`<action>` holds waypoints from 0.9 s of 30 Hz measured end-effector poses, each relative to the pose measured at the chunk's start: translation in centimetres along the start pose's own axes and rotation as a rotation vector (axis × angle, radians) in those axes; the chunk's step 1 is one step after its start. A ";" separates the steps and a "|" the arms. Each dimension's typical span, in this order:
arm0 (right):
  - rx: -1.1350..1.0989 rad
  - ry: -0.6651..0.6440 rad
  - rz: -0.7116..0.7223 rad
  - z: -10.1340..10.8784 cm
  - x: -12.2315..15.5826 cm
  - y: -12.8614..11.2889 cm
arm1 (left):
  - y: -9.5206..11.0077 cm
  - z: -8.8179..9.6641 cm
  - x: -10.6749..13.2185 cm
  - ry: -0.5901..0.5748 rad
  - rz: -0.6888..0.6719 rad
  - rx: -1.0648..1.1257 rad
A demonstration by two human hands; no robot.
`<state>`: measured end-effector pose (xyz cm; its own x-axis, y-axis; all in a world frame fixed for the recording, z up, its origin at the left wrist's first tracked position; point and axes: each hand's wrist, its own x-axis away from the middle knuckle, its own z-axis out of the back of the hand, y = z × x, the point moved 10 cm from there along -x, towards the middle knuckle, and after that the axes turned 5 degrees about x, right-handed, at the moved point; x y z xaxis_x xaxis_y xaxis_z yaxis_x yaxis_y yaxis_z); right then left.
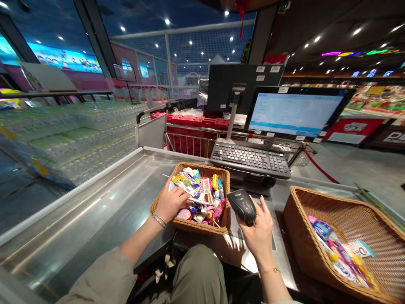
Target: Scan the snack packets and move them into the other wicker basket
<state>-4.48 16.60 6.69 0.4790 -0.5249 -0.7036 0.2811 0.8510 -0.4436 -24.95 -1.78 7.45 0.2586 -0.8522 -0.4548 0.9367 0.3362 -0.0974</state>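
My left hand (171,202) reaches into a small wicker basket (193,227) full of several colourful sweet packets (202,195); its fingers curl down among the packets, and what they grip is hidden. My right hand (257,230) holds a black handheld barcode scanner (242,204), raised just right of that basket with its head facing the packets. Both wrists wear thin bracelets.
A larger wicker basket (357,219) with a few packets stands at the right on the steel checkout counter (104,211). A black keyboard (249,158) and a lit touchscreen (294,113) sit behind. Stacked bottled-water packs (69,135) lie to the left, red crates (196,126) beyond.
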 end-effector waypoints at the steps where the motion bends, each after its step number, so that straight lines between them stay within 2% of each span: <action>1: 0.000 0.002 0.001 0.0 0.0 0.0 | 0.0 0.4 -0.3 0.013 0.007 0.000; 4: -0.003 0.004 0.011 0.0 0.0 -0.1 | -0.9 0.5 -1.3 0.001 0.073 0.035; 7: -0.003 0.002 0.018 -0.1 0.1 -0.1 | -2.5 -0.8 -1.9 -0.067 0.183 0.111; 10: 0.002 0.005 0.012 0.0 0.1 0.1 | -3.5 -1.9 -1.8 -0.079 0.256 0.118; 18: -0.015 0.007 0.022 0.0 0.0 0.1 | -1.4 -1.3 -1.3 -0.020 0.212 -0.041; 27: -0.018 0.004 0.011 0.1 0.0 0.1 | -1.7 -1.7 -0.7 -0.030 0.249 -0.006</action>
<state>-4.36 16.65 6.69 0.4784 -0.5159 -0.7107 0.2612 0.8562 -0.4457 -27.17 -1.06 6.44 0.4884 -0.7540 -0.4392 0.8416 0.5400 0.0088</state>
